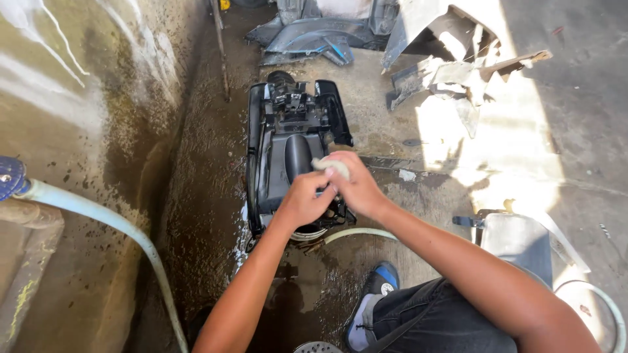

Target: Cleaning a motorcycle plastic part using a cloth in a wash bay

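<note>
A black plastic vehicle body part (288,153) lies on the wet concrete floor in front of me, its long side pointing away. My left hand (302,199) and my right hand (356,189) meet over its near end. Fingers of the right hand are closed around a pale wadded cloth or sponge (330,165), pressed against the black part. The left hand's fingers are curled against the right hand and the part; what it grips is hidden.
A pale hose (98,216) runs from a blue tap (10,176) on the stained wall at left, and a second hose (360,233) lies under my arms. Grey and black panels (314,36) are piled at the back. My blue shoe (373,294) stands on wet floor.
</note>
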